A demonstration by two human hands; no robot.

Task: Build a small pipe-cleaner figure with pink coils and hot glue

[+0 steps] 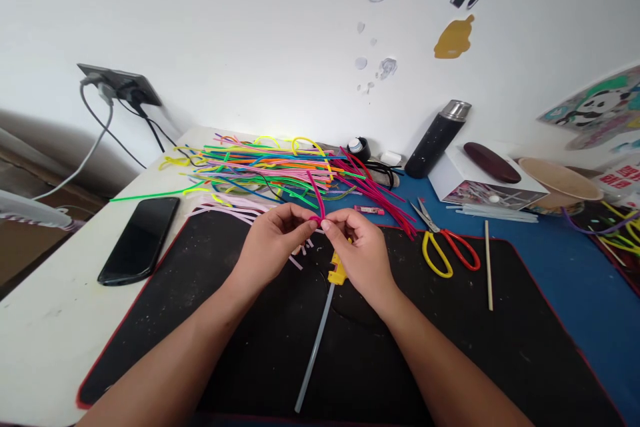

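Note:
Both my hands meet over the middle of a black mat (450, 320). My left hand (273, 240) and my right hand (363, 250) each pinch the same bent magenta pipe cleaner (318, 199), whose free end sticks up and back between them. Just beyond lies a large heap of coloured pipe cleaners (270, 167). Under my right hand rests a yellow glue gun (337, 271) with a clear glue stick (315, 343) trailing toward me.
A black phone (140, 239) lies at the left on the white table. Scissors (443, 243) with yellow and red handles and a thin wooden stick (489, 265) lie to the right. A dark flask (437, 137), a white box (483, 183) and a bowl (560, 180) stand behind.

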